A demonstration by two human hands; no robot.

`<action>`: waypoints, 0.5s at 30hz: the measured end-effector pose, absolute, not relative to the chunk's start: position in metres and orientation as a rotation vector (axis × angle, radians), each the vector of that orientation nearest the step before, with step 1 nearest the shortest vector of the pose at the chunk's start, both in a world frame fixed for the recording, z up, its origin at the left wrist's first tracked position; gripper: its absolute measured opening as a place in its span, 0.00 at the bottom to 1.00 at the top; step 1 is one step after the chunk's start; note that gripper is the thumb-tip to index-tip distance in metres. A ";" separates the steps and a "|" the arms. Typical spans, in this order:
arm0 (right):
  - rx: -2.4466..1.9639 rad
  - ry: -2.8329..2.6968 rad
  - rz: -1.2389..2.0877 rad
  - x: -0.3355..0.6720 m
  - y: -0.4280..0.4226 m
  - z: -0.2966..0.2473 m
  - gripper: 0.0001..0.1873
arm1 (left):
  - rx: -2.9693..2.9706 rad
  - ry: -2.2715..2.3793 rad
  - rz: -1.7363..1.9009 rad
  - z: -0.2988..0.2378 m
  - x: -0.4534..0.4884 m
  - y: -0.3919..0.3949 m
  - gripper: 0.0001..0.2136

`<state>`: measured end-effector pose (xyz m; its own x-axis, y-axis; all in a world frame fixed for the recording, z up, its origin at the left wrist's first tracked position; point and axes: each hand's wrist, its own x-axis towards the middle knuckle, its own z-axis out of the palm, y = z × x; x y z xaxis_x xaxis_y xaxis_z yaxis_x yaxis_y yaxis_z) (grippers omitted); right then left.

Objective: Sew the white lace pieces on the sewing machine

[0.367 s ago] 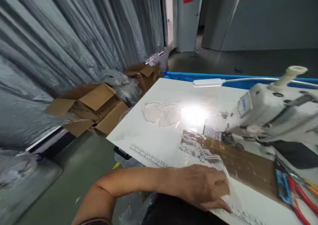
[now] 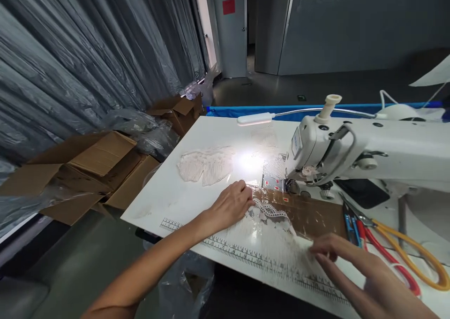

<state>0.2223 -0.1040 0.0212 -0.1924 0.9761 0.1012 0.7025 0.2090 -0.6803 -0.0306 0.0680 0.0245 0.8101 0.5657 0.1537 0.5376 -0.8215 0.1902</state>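
A sheer white piece of lace fabric (image 2: pixel 269 239) with a scalloped, holed trim lies on the white sewing table (image 2: pixel 154 192), partly over a brown strip (image 2: pixel 316 220). My left hand (image 2: pixel 232 205) is closed on the fabric's far left corner, fingertips bent down at the trim. At the near right end, my right hand (image 2: pixel 369 274) pinches the fabric's edge between thumb and finger. Beyond the lace stands a white sewing machine (image 2: pixel 372 150), its needle area just past the brown strip. Another sheer piece (image 2: pixel 206 166) lies flat farther left.
Orange-handled scissors (image 2: pixel 411 244) and red- and blue-handled tools (image 2: pixel 390 258) lie right of the fabric. A lamp (image 2: pixel 255 118) lights the table. A printed ruler (image 2: pixel 228 248) follows its near edge. Open cardboard boxes (image 2: pixel 101 157) stand left on the floor.
My left hand has moved from the fabric's near end to its far left corner. My right hand has come into view at the near end. The view has swung right, showing more of the machine.
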 end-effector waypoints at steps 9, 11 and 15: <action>-1.499 -2.082 0.644 0.199 -0.067 0.007 0.30 | 2.544 0.245 0.338 0.050 -0.007 0.034 0.02; -1.507 -2.049 0.725 0.205 -0.074 0.006 0.22 | 2.419 0.252 0.385 0.060 -0.009 0.034 0.03; -1.451 -1.999 0.914 0.225 -0.086 0.012 0.09 | 2.251 0.349 0.506 0.064 -0.017 0.043 0.05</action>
<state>0.2249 -0.0861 0.0122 -0.3051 0.9523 0.0108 0.6152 0.2057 -0.7611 -0.0168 0.0430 0.0643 0.8826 0.4008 0.2457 0.0872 -0.6532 0.7522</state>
